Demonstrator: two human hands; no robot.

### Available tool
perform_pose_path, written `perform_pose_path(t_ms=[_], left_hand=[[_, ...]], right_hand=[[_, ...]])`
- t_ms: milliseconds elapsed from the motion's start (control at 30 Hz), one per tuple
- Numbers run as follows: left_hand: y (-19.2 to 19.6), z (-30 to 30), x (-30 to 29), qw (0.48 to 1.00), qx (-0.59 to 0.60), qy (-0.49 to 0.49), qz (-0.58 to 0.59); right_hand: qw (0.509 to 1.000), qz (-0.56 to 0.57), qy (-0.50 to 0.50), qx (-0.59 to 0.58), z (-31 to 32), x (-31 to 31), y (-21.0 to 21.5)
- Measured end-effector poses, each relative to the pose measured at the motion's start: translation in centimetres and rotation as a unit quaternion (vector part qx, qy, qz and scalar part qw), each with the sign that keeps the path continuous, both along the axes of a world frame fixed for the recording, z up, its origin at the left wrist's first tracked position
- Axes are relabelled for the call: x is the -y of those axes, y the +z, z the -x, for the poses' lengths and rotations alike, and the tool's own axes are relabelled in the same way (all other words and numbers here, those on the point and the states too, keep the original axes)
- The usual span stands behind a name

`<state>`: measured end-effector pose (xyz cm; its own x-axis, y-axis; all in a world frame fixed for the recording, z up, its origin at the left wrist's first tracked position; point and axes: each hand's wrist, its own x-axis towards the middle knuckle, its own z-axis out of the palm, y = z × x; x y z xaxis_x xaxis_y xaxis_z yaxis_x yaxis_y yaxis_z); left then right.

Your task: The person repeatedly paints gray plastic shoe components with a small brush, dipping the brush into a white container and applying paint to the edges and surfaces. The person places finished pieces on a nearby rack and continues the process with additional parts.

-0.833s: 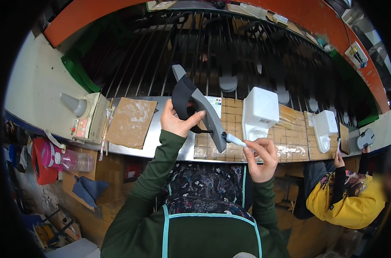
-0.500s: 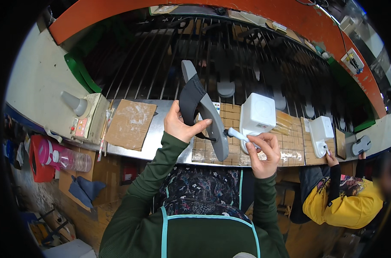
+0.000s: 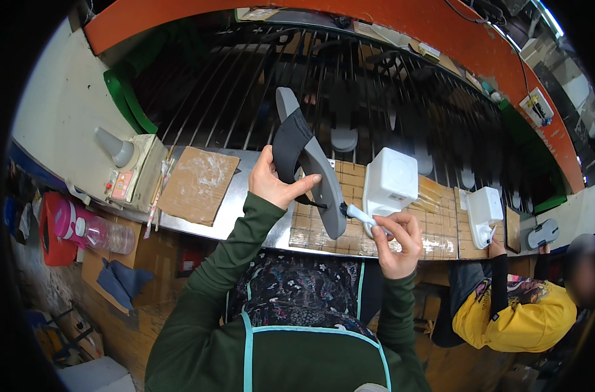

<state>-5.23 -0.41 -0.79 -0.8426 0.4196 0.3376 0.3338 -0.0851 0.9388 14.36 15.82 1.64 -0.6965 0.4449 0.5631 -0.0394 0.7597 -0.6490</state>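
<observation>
My left hand (image 3: pixel 271 184) grips a slide-type sandal by its side, fingers behind the black strap (image 3: pixel 289 147) and thumb across the edge of the grey sole (image 3: pixel 328 186). The sandal is held up on its edge above the bench, its lower end toward me. In my right hand (image 3: pixel 401 243), pinched between thumb and fingers, is a small brush (image 3: pixel 357 213) with a pale handle. Its dark bristles touch or nearly touch the sole's edge near the lower end; exact contact is hard to tell.
Behind the brush stands a white plastic container (image 3: pixel 394 175) on the taped cardboard bench covering (image 3: pixel 323 232). Cardboard (image 3: pixel 199 186) lies left, beside a box with a grey cone (image 3: pixel 114 145). Metal bars (image 3: pixel 225 98) run beyond the bench. A co-worker in yellow (image 3: pixel 520 313) sits at right.
My right hand and the brush have come slightly down and left, the bristles staying by the sole's edge. The left hand keeps its hold; the whole view has shifted a little.
</observation>
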Motion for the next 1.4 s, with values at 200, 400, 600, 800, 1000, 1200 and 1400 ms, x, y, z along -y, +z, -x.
perform_pose_path(t_ms=[200,400,600,800,1000,1200,1400], left_hand=[[0.3,0.4,-0.4,0.999,0.029,0.009,-0.01],[0.5,0.9,-1.2,0.996,0.086,0.016,-0.029],[0.8,1.8,-2.2,0.986,0.163,-0.003,-0.045],[1.6,2.6,-2.6,0.968,0.25,-0.03,-0.022],[1.7,3.4,-3.3,0.915,0.388,-0.088,-0.056],[1.6,4.1,-3.7,0.869,0.48,-0.106,-0.056],[2.8,3.5,-3.0,0.842,0.519,-0.133,-0.055]], right_hand=[[1.0,0.014,-0.008,-0.015,0.0,0.4,0.0],[0.999,-0.013,-0.02,-0.044,0.4,0.6,0.4],[0.995,-0.054,-0.035,-0.075,1.2,0.4,1.1],[0.992,-0.079,-0.025,-0.097,2.2,-0.1,1.8],[0.985,-0.129,-0.008,-0.113,3.3,-0.7,3.1],[0.976,-0.183,0.019,-0.116,4.3,-1.2,4.7],[0.968,-0.214,0.044,-0.125,5.1,-1.7,5.6]])
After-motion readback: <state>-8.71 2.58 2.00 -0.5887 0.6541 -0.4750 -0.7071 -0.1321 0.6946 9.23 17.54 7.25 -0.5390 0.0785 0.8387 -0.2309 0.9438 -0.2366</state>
